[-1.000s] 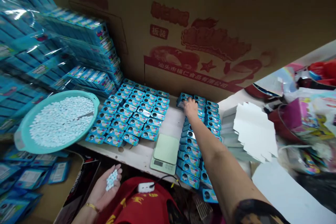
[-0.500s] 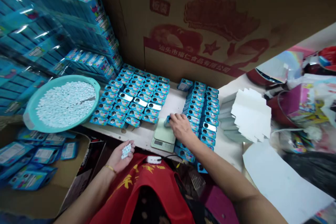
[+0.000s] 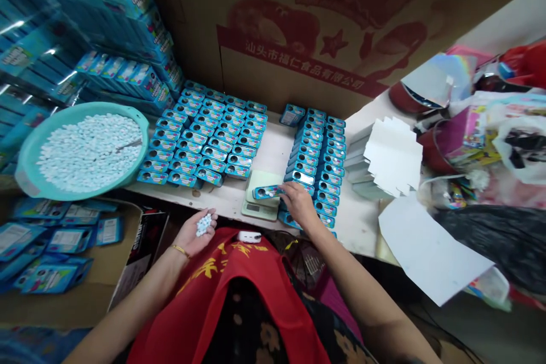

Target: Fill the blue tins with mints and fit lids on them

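My left hand (image 3: 194, 233) is cupped palm up below the table edge and holds a small heap of pale blue candies (image 3: 203, 223). My right hand (image 3: 297, 203) rests its fingertips on a blue tin (image 3: 267, 191) that lies on a pale green scale (image 3: 262, 196). Right of the scale stand rows of blue tins (image 3: 318, 162). A larger block of blue tins (image 3: 209, 142) covers the table to its left. A teal basin (image 3: 25, 173) full of the same candies sits at the left.
Shrink-wrapped blue cartons (image 3: 63, 28) are stacked at the back left, and a big printed cardboard box (image 3: 333, 28) stands behind the table. Stacks of white cards (image 3: 390, 153) lie at the right, with plastic bags and clutter beyond. Blue packets (image 3: 46, 244) fill a box below left.
My right hand drew back from the far end of the tin rows with one tin and set it down on the scale. My left hand stayed cupped round the candies.
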A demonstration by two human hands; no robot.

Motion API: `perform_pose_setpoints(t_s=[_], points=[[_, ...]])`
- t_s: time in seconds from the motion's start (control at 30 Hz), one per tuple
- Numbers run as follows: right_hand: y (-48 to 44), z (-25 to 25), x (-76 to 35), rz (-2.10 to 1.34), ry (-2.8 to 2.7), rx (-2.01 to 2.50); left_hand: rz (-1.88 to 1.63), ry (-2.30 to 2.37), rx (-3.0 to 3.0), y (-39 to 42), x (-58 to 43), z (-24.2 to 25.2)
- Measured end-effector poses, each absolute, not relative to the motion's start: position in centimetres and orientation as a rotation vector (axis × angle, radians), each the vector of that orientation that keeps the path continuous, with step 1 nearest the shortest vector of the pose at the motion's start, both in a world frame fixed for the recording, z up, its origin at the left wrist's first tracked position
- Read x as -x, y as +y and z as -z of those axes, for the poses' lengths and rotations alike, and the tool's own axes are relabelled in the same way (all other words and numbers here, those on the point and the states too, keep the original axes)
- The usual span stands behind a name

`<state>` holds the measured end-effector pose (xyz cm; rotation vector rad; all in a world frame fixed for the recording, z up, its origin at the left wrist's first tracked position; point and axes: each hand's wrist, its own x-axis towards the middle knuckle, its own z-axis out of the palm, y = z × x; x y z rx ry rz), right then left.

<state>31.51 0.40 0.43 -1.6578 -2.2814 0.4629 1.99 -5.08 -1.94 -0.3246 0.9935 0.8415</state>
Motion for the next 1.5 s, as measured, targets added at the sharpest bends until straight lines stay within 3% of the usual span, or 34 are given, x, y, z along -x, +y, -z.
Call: perform_pose_setpoints(t_s=[0.3, 0.57, 0.9, 1.3, 1.5], points=[[0.8, -0.3, -27.7, -0.605, -2.528, 1.577, -0.882, 0.986, 0.342, -6.3, -1.0, 2.3], [0.5, -1.7, -30.7, -0.578, -2.068, 1.62, -0.894, 0.966, 0.365, -6.4, -1.2, 2.0], [-0.1, -1.0, -33.4, -0.53, -1.97, 1.743, -0.916, 1.084, 0.431, -6.0, -2.3, 1.4], [0.5, -0.4, -32.1, -0.573, -2.205, 1.617, -0.877, 1.058, 0.411, -6.1, -3.1, 1.0], [-2.5, -2.8, -25.5, -0.843, -2.272, 1.289, -0.798, 0.893, 0.327, -4.4, -6.3, -0.1]])
